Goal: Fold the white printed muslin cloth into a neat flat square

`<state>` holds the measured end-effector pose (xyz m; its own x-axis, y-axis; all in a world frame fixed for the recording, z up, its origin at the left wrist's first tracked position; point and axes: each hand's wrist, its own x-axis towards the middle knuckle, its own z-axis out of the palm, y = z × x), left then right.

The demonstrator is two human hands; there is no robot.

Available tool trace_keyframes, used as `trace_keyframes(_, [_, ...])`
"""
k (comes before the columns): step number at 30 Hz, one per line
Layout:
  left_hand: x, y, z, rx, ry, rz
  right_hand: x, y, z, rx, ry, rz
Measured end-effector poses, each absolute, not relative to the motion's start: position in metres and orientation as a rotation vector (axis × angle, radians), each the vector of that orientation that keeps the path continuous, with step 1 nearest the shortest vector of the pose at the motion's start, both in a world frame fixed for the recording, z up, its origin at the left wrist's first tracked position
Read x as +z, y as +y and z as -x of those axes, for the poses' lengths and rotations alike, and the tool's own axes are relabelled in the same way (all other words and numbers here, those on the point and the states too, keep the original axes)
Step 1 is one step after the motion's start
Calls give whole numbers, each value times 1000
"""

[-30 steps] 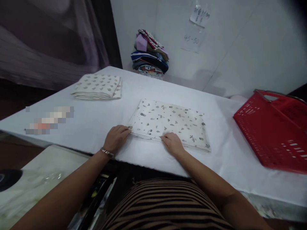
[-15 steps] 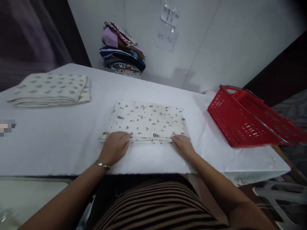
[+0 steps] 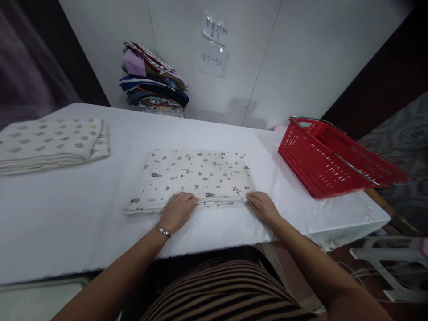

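The folded white printed cloth (image 3: 203, 176) lies flat on the white-covered tabletop (image 3: 96, 209), directly before the person; the left hand (image 3: 179, 210) pinches its near edge left of the middle, the right hand (image 3: 264, 208) pinches that edge by the right corner, a spacing that likely keeps the layers even; the pear-print folded cloth (image 3: 50, 140) at left and the red plastic basket (image 3: 299, 162) at right stand apart, presumably leaving working room.

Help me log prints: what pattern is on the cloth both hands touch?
The cloth has scattered grey and olive motifs on cream, seen in the head view.
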<state>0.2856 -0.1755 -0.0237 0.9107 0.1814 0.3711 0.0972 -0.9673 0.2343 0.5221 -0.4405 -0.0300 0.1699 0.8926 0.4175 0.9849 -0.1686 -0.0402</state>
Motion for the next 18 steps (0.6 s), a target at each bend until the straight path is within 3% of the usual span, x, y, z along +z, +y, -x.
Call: trace_keyframes(18, [-27,-176,-284,653,171,-2961,-28,-451,-537,-467,-1778,2231])
